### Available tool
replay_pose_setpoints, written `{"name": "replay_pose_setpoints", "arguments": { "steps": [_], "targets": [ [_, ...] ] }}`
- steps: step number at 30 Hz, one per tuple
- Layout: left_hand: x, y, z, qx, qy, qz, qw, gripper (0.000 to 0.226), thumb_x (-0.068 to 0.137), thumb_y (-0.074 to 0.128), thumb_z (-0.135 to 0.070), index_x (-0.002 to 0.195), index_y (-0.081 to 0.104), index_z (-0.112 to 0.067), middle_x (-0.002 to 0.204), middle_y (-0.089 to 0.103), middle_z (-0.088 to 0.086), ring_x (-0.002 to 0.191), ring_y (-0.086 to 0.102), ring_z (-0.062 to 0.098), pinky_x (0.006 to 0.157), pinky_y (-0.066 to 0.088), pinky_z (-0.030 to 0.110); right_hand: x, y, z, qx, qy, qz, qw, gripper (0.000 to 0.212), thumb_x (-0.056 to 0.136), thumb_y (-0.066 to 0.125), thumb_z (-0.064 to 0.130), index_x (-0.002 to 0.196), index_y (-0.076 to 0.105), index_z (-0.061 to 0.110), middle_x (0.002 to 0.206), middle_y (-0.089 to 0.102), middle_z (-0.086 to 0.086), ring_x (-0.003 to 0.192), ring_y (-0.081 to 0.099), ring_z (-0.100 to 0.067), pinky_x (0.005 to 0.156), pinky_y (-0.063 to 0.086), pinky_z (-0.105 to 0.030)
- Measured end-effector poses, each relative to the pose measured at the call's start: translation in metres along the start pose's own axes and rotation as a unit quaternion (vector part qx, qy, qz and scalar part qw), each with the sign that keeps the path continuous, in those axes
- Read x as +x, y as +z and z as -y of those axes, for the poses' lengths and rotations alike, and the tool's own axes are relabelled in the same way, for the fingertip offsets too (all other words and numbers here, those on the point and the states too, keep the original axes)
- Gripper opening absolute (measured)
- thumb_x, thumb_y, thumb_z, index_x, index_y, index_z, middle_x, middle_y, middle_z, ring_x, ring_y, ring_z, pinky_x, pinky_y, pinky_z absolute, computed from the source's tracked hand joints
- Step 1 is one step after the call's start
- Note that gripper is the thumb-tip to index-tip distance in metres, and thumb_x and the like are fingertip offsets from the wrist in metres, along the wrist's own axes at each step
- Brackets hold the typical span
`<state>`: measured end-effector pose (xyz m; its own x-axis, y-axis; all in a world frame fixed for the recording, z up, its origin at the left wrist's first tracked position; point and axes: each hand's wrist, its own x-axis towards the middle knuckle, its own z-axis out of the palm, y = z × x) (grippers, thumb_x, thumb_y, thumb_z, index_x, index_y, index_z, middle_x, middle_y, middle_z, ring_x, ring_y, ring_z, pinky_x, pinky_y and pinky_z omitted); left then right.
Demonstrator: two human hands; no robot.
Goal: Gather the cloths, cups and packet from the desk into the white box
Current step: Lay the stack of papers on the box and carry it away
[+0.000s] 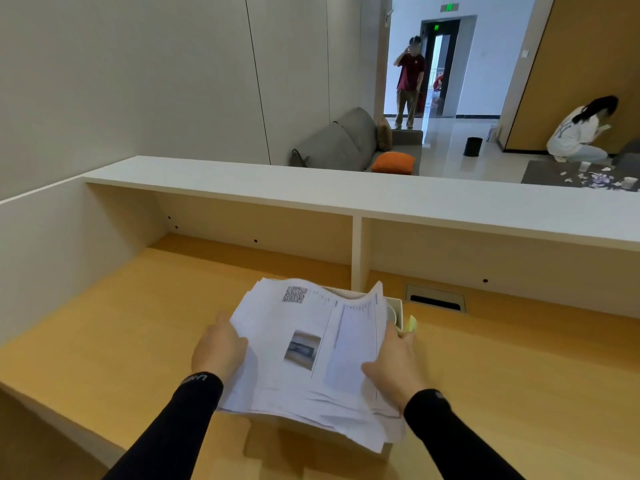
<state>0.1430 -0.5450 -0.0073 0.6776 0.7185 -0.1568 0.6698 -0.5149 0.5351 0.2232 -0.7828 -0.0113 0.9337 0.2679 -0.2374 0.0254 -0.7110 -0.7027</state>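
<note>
Both of my hands hold a thick stack of printed white papers (311, 351) above the wooden desk (121, 334). My left hand (218, 351) grips the stack's left edge and my right hand (394, 368) grips its right edge. The papers lie over the white box (398, 306), of which only the far right corner and rim show. A white cup rim (392, 315) peeks out inside that corner. A small yellow item (412, 323) sits just right of the box. Cloths and the packet are hidden or out of view.
A white raised counter (346, 195) runs along the back of the desk, with a white divider (360, 258) under it. A cable slot (435, 299) sits in the desk at right. Beyond are a grey sofa (349, 140), a standing person and a crouching person.
</note>
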Motion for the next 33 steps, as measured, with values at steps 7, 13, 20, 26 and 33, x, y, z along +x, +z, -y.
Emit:
{"name": "replay_pose_setpoints", "arguments": {
  "steps": [7, 13, 20, 26, 33],
  "targets": [
    [-0.013, -0.009, -0.022, 0.119, 0.102, -0.093, 0.983, 0.045, 0.091, 0.049, -0.018, 0.136, 0.041, -0.016, 0.139, 0.043, 0.01, 0.128, 0.037, 0.029, 0.102, 0.032, 0.038, -0.002, -0.008, 0.015, -0.033, 0.027, 0.019, 0.999, 0.086, 0.082, 0.056, 0.02, 0.149, 0.003, 0.008, 0.142, 0.032, -0.018, 0.117, 0.049, -0.029, 0.094, 0.051, -0.037],
    [-0.037, -0.01, -0.051, -0.01, 0.199, -0.055, 0.978, 0.032, 0.093, 0.051, -0.026, 0.123, 0.058, -0.019, 0.125, 0.061, -0.001, 0.109, 0.057, 0.015, 0.086, 0.043, 0.027, -0.006, -0.038, 0.026, -0.046, 0.0, 0.014, 0.999, 0.041, 0.085, 0.051, 0.025, 0.124, 0.048, 0.015, 0.123, 0.058, -0.006, 0.093, 0.059, -0.018, 0.08, 0.056, -0.032],
    [-0.055, 0.0, -0.051, -0.038, 0.21, -0.035, 0.976, 0.027, 0.092, 0.053, -0.026, 0.117, 0.061, -0.021, 0.112, 0.064, -0.004, 0.093, 0.055, 0.01, 0.078, 0.042, 0.021, -0.02, -0.039, 0.013, -0.012, -0.015, 0.01, 1.0, 0.052, 0.091, 0.049, 0.027, 0.141, 0.038, 0.016, 0.139, 0.051, -0.003, 0.095, 0.054, -0.013, 0.073, 0.047, -0.021],
    [-0.069, 0.001, -0.048, -0.045, 0.209, -0.045, 0.976, 0.026, 0.092, 0.053, -0.025, 0.116, 0.062, -0.019, 0.105, 0.064, -0.004, 0.095, 0.057, 0.012, 0.077, 0.041, 0.021, -0.03, -0.039, 0.005, 0.032, -0.038, -0.012, 0.999, 0.052, 0.091, 0.051, 0.027, 0.141, 0.039, 0.018, 0.141, 0.049, -0.003, 0.119, 0.053, -0.016, 0.082, 0.043, -0.022],
    [-0.05, -0.028, -0.004, -0.039, 0.103, -0.122, 0.986, 0.038, 0.093, 0.05, -0.021, 0.128, 0.054, -0.009, 0.129, 0.059, 0.013, 0.118, 0.053, 0.031, 0.094, 0.042, 0.039, -0.048, -0.039, -0.022, 0.082, 0.023, -0.079, 0.993, 0.052, 0.096, 0.044, 0.028, 0.144, 0.032, 0.013, 0.134, 0.053, -0.009, 0.073, 0.047, -0.007, 0.067, 0.042, -0.025]
  ]
}}
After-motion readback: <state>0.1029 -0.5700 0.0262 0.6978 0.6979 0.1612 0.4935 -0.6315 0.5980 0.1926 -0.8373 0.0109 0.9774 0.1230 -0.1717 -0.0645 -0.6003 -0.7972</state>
